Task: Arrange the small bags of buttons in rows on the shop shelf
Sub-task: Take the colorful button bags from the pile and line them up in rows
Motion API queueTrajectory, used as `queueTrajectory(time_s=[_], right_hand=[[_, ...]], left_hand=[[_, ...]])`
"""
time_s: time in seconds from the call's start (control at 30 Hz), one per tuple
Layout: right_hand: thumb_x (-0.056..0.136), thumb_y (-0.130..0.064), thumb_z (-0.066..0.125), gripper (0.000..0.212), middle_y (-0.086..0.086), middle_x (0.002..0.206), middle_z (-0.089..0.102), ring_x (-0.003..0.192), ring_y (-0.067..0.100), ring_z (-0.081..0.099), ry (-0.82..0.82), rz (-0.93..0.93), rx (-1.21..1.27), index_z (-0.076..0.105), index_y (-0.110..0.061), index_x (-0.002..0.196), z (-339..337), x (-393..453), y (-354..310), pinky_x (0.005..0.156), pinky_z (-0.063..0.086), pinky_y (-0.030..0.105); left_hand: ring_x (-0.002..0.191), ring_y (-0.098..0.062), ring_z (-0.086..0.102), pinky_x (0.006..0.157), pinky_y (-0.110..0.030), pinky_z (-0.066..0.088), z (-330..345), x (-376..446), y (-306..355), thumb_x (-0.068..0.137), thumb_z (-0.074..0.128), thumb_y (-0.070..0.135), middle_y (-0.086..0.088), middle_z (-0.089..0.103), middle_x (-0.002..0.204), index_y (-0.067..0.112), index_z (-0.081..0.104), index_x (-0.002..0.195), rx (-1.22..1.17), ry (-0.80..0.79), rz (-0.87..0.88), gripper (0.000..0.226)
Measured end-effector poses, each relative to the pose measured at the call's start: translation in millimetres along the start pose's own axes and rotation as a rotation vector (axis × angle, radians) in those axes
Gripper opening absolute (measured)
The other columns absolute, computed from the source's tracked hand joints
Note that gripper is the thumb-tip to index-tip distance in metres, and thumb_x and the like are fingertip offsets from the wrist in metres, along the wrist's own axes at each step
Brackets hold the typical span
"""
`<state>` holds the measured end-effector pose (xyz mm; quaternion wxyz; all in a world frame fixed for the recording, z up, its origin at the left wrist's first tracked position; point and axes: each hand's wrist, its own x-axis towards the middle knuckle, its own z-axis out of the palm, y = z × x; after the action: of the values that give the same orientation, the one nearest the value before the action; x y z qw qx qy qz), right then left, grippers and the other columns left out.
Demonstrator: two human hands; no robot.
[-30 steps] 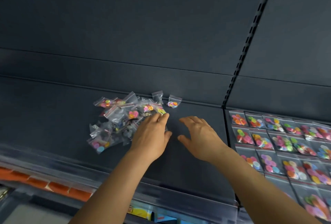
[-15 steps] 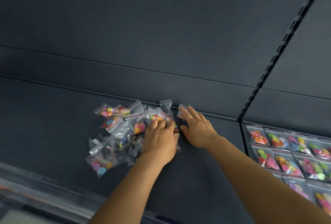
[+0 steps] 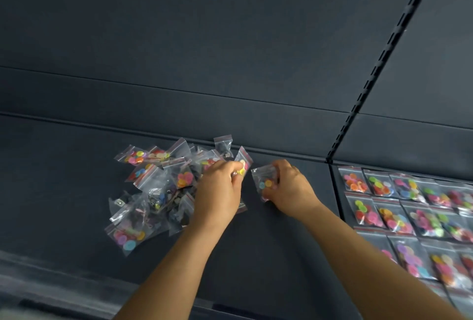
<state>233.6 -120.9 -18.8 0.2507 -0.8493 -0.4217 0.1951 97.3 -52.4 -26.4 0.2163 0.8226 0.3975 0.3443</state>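
My left hand [image 3: 220, 189] pinches a small bag of yellow buttons [image 3: 243, 163] at the right edge of the loose pile of button bags [image 3: 153, 191], which lies on the dark shelf [image 3: 64, 191] at about nine o'clock from my hands. My right hand [image 3: 289, 189] has its fingers [image 3: 275, 175] curled round another clear bag of buttons [image 3: 265, 182], just beside the first. Neat rows of button bags [image 3: 409, 207] fill the neighbouring shelf section at three o'clock.

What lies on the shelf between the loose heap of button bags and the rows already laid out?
Head view: only the right hand holding one bag; otherwise bare shelf.
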Motion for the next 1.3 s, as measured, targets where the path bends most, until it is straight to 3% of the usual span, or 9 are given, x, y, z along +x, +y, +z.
queueTrajectory(time_s=[0.13, 0.2, 0.3, 0.47, 0.63, 0.83, 1.03, 1.17, 1.3], right_hand=[[0.071, -0.01, 0.073, 0.038, -0.003, 0.086, 0.065, 0.075, 0.013, 0.058, -0.025, 0.061, 0.215, 0.065, -0.02, 0.107, -5, -6, 7, 0.053, 0.043, 0.019], [0.071, -0.01, 0.073, 0.019, -0.01, 0.069, 0.065, 0.064, 0.007, 0.057, 0.008, 0.096, 0.387, 0.07, -0.022, 0.086, -12, -13, 10, 0.053, 0.043, 0.018], [0.072, -0.003, 0.071, 0.013, -0.008, 0.058, 0.061, 0.062, 0.012, 0.056, 0.026, 0.135, 0.667, 0.061, -0.01, 0.068, -27, -22, 16, 0.059, 0.047, 0.019], [0.077, -0.011, 0.074, 0.018, 0.004, 0.071, 0.064, 0.074, 0.025, 0.065, 0.111, 0.087, 0.849, 0.065, -0.007, 0.092, -58, -44, 33, 0.067, 0.054, 0.027], [0.077, -0.011, 0.075, 0.01, -0.001, 0.067, 0.064, 0.058, 0.009, 0.056, 0.211, 0.071, 0.928, 0.068, -0.013, 0.085, -93, -64, 62, 0.054, 0.049, 0.017], [0.079, -0.009, 0.073, 0.013, -0.008, 0.06, 0.066, 0.053, 0.004, 0.06, 0.233, 0.022, 0.907, 0.069, -0.02, 0.074, -136, -85, 119, 0.05, 0.048, 0.015], [0.08, -0.015, 0.073, 0.009, -0.003, 0.065, 0.069, 0.06, 0.009, 0.063, 0.21, -0.024, 0.83, 0.071, -0.022, 0.073, -190, -95, 197, 0.06, 0.054, 0.019], [0.085, -0.025, 0.067, 0.009, 0.003, 0.069, 0.067, 0.063, 0.012, 0.057, 0.156, -0.002, 0.78, 0.07, -0.017, 0.083, -229, -99, 253, 0.068, 0.052, 0.03], [0.088, -0.017, 0.063, 0.012, 0.001, 0.066, 0.063, 0.064, 0.014, 0.054, 0.144, 0.043, 0.811, 0.069, -0.011, 0.08, -257, -100, 300, 0.068, 0.051, 0.03]], left_hand=[[0.084, -0.006, 0.06, 0.07, -0.011, 0.043, -1, -2, 8, 0.085, 0.061, 0.007, 0.007, 0.066, 0.1, 0.018, 0.069, 0.102, -0.141, 0.013, -0.062, 0.021], [0.077, 0.004, 0.058, 0.063, -0.003, 0.04, -2, -3, 15, 0.085, 0.061, 0.01, 0.017, 0.065, 0.093, 0.028, 0.066, 0.1, -0.259, -0.003, -0.141, 0.023], [0.073, 0.01, 0.058, 0.062, -0.01, 0.044, 0, -4, 30, 0.085, 0.062, 0.013, 0.017, 0.065, 0.083, 0.029, 0.057, 0.112, -0.438, -0.042, -0.244, 0.031], [0.069, -0.003, 0.059, 0.065, -0.022, 0.046, 13, -11, 63, 0.087, 0.059, 0.016, 0.009, 0.068, 0.084, 0.021, 0.054, 0.127, -0.53, -0.16, -0.306, 0.041], [0.068, -0.012, 0.06, 0.07, -0.035, 0.053, 32, -23, 108, 0.087, 0.056, 0.012, 0.004, 0.072, 0.076, 0.022, 0.069, 0.096, -0.62, -0.313, -0.296, 0.019], [0.069, -0.01, 0.064, 0.074, -0.036, 0.055, 73, -41, 175, 0.089, 0.057, 0.015, 0.002, 0.072, 0.082, 0.019, 0.062, 0.103, -0.711, -0.455, -0.319, 0.016], [0.084, -0.01, 0.067, 0.075, -0.031, 0.054, 133, -65, 257, 0.075, 0.075, 0.028, 0.006, 0.071, 0.093, 0.026, 0.057, 0.103, -0.703, -0.423, -0.346, 0.034], [0.075, -0.005, 0.067, 0.064, -0.023, 0.048, 176, -73, 302, 0.076, 0.075, 0.023, 0.008, 0.071, 0.088, 0.027, 0.058, 0.097, -0.675, -0.374, -0.363, 0.028], [0.105, -0.024, 0.062, 0.082, -0.035, 0.054, 215, -80, 337, 0.078, 0.07, 0.028, -0.008, 0.063, 0.117, 0.015, 0.05, 0.125, -0.586, -0.401, -0.413, 0.053]])
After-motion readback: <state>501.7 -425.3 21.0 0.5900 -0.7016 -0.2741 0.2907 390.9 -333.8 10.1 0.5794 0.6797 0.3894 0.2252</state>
